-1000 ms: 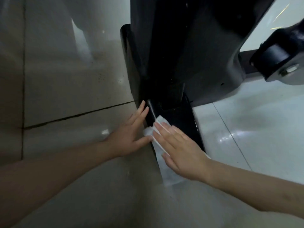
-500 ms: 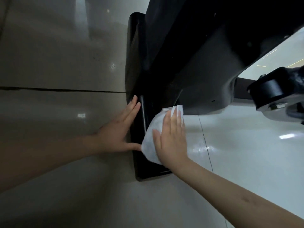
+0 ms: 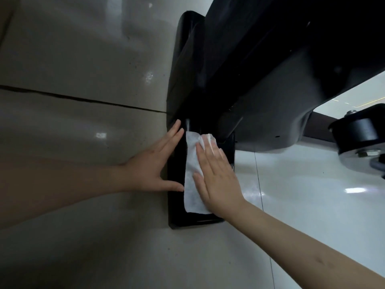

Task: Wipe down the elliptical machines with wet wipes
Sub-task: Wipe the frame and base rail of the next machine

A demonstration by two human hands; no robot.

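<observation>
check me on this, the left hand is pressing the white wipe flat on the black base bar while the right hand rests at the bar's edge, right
Not quite: the hands are swapped. In the head view the right hand presses the white wipe flat on the black base bar, and the left hand lies open at the bar's left edge, holding nothing.

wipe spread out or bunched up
Mostly spread: the wipe lies flat on the black base, pressed by the right hand.

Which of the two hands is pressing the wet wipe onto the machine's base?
The right hand, flat on the white wipe. The left hand is bare, resting along the black base's left edge.
</observation>
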